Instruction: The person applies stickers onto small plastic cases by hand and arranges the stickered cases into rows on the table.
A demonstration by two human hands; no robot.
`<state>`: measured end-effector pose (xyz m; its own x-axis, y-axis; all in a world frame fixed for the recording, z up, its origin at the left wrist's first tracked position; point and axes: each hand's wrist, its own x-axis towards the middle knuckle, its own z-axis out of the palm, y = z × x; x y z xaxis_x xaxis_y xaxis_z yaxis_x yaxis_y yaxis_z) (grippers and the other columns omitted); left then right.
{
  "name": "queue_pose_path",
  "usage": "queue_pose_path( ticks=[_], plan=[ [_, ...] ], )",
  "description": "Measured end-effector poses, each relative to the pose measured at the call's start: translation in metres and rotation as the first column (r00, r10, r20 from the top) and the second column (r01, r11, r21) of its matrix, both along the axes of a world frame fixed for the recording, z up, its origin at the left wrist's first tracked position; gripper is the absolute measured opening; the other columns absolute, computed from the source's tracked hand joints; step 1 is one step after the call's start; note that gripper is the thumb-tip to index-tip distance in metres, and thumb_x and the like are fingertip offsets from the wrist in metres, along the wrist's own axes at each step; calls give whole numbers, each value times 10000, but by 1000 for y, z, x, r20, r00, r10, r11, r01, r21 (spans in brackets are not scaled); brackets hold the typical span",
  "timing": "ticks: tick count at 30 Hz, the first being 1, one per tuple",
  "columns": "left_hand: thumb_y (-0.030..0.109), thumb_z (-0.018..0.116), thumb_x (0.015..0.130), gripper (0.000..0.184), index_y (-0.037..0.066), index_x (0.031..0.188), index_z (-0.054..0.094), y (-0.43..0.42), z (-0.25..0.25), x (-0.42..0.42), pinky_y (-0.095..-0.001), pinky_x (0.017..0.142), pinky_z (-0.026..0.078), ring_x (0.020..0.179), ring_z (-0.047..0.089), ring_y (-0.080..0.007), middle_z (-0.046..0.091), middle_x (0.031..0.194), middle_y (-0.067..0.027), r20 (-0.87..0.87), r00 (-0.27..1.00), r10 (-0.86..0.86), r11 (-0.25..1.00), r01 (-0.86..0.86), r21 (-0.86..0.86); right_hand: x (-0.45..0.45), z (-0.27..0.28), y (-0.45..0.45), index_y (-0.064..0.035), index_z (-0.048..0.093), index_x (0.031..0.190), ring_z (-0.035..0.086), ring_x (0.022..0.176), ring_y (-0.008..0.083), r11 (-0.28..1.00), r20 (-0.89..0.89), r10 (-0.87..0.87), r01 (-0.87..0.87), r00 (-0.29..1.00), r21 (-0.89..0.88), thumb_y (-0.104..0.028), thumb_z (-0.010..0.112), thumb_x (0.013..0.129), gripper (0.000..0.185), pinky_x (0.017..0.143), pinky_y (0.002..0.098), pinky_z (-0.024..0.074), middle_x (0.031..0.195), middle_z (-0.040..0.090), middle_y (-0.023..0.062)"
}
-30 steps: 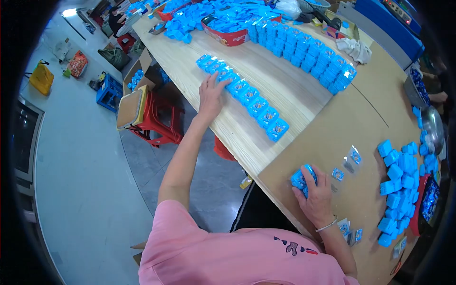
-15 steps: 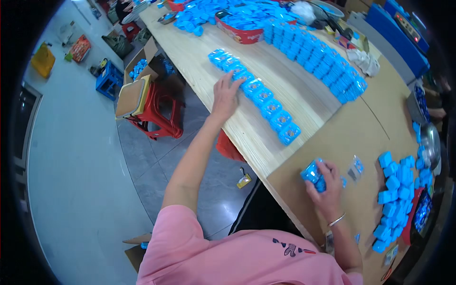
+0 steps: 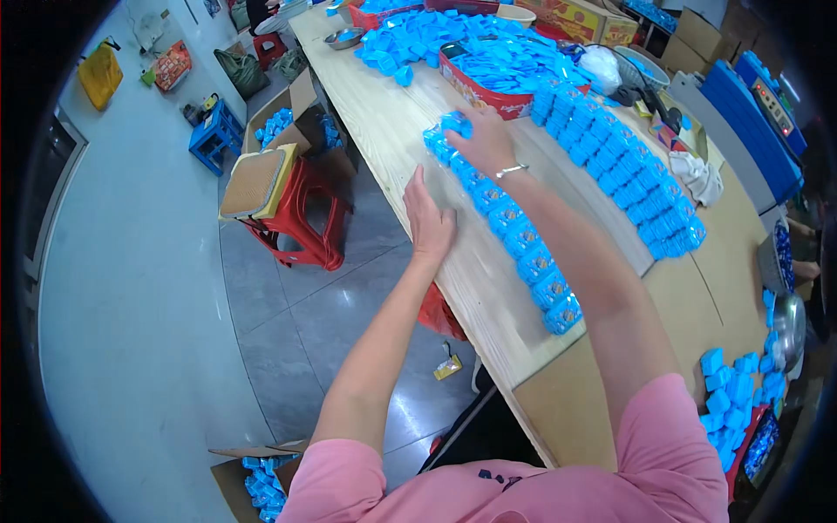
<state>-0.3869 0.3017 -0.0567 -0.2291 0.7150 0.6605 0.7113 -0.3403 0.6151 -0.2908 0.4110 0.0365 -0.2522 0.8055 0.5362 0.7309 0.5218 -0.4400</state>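
A single row of small blue plastic boxes [image 3: 521, 237] runs along the wooden table, each with a clear shiny wrap and a small printed label. At its far end my right hand [image 3: 488, 141] reaches over, fingers curled round a blue box [image 3: 455, 125] that touches or sits on the row's last ones; the fingertips are partly hidden. My left hand [image 3: 429, 216] is open near the table's edge, left of the row, thumb apart from the fingers, holding nothing.
Stacked rows of blue boxes [image 3: 619, 166] stand to the right. Behind is a red tub [image 3: 479, 91] of blue pieces beside a loose blue heap [image 3: 392, 44]. More blue boxes [image 3: 728, 401] lie at the right. A red stool [image 3: 305, 218] stands left of the table.
My right hand has gone from the near brown board to the row's far end, carrying blue boxes. My left hand has come off the row toward the table's edge. The view has shifted.
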Motion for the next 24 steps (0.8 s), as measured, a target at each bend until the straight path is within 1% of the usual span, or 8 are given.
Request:
queue_pose_path(
  ticks=[4, 8, 14, 18, 20, 21, 23, 24],
  plan=[
    [7, 512, 669, 771, -29, 1392, 243, 2, 1, -5, -411, 1073, 280, 1197, 385, -401, 382, 1318, -244, 147, 989, -2, 995, 16, -96, -33, -19, 30, -113, 618, 1164, 562, 903, 287, 998, -37, 2, 0, 999, 60, -315, 646, 779, 436, 774, 347, 479, 992, 581, 161],
    [3, 513, 676, 774, -23, 1399, 237, 0, 2, -5, -409, 1072, 284, 1207, 381, -392, 380, 1318, -241, 181, 983, -28, 989, 54, -140, -39, -41, 43, -120, 599, 1192, 553, 923, 300, 983, 137, -89, 64, 987, 174, -340, 645, 773, 476, 759, 355, 477, 1035, 567, 161],
    [7, 521, 678, 782, -23, 1403, 230, 0, 5, -5, -405, 1072, 288, 1215, 378, -388, 379, 1323, -242, 171, 984, -46, 984, 74, -163, -41, -29, 40, -128, 548, 1268, 521, 1039, 338, 997, 232, -74, 72, 970, 16, -376, 605, 829, 508, 855, 365, 465, 1139, 547, 187],
    [14, 532, 680, 789, -18, 1407, 227, 0, 4, -6, -401, 1077, 287, 1232, 370, -388, 362, 1348, -242, 192, 981, -33, 978, 71, -196, -37, -34, 33, -119, 577, 1197, 522, 987, 324, 895, 149, -250, 169, 957, 414, -439, 576, 827, 489, 856, 394, 433, 1163, 536, 179],
    [38, 552, 704, 793, -6, 1423, 220, 5, -10, -10, -399, 1099, 268, 1275, 348, -374, 337, 1391, -230, 216, 975, -51, 980, 91, -179, -15, -11, 27, -101, 596, 1156, 508, 1023, 311, 945, 58, -111, 87, 992, 315, -468, 501, 879, 470, 890, 392, 402, 1219, 540, 131],
    [56, 556, 726, 778, -7, 1426, 222, 3, -8, -12, -397, 1103, 263, 1282, 344, -364, 333, 1398, -225, 235, 972, -15, 974, 68, -218, 4, 8, 19, -101, 596, 1156, 508, 1023, 311, 947, 65, -149, 123, 987, 298, -468, 501, 879, 470, 890, 392, 402, 1219, 540, 131],
    [105, 562, 791, 691, -13, 1407, 274, 17, -45, -27, -373, 1074, 303, 1238, 403, -333, 398, 1347, -214, 142, 990, 20, 967, 17, -256, 72, 35, -14, -76, 597, 1164, 557, 1041, 310, 942, 162, 169, -208, 972, 263, -399, 502, 915, 419, 855, 369, 450, 1139, 600, 137],
    [105, 562, 791, 691, -13, 1407, 274, 20, -43, -30, -373, 1074, 303, 1238, 403, -333, 398, 1347, -214, 167, 982, -85, 942, 134, -309, 111, 47, -43, -74, 626, 1087, 567, 912, 270, 975, 132, 113, -136, 985, 177, -353, 517, 911, 348, 789, 350, 451, 1016, 622, 118]
  ],
)
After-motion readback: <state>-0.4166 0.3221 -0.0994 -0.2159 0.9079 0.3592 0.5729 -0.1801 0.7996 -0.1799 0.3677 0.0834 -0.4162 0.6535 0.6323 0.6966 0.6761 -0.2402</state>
